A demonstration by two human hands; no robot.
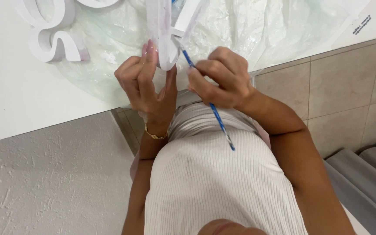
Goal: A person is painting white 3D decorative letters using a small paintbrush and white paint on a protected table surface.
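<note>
Right hand [220,78] sits just right of the picture's centre, at about one o'clock from the middle, with its fingers curled tight around a thin blue paintbrush [209,102]. That brush runs on a slant: its tip end points up toward eleven o'clock and meets the lower edge of a white cut-out letter [164,35], while its striped blue-and-white handle end juts down toward five o'clock, over the person's white ribbed top [214,182].

At nine o'clock from the right hand, just beside it, the left hand [146,82] is closed on the rounded lower end of that same white letter, thumb on one side and fingers pressed on the other, with long pale nails showing. A gold bracelet [155,135] circles the left wrist at six o'clock from the hand. The letter rises from the grip toward twelve o'clock and runs out of the top edge; a faint pinkish tint shows along its side.

Under both hands lies a crumpled clear plastic sheet [257,30], spread over a white table [18,95] whose edge crosses the frame on a slant. At ten o'clock from the left hand, well apart from it, a second white letter [55,37] with curved strokes lies flat, partly on the plastic. At three o'clock, beyond the table edge, beige floor tiles [340,91] show, and a grey cushion [366,182] sits at four o'clock. A rough white wall surface [48,182] fills the eight o'clock corner.
</note>
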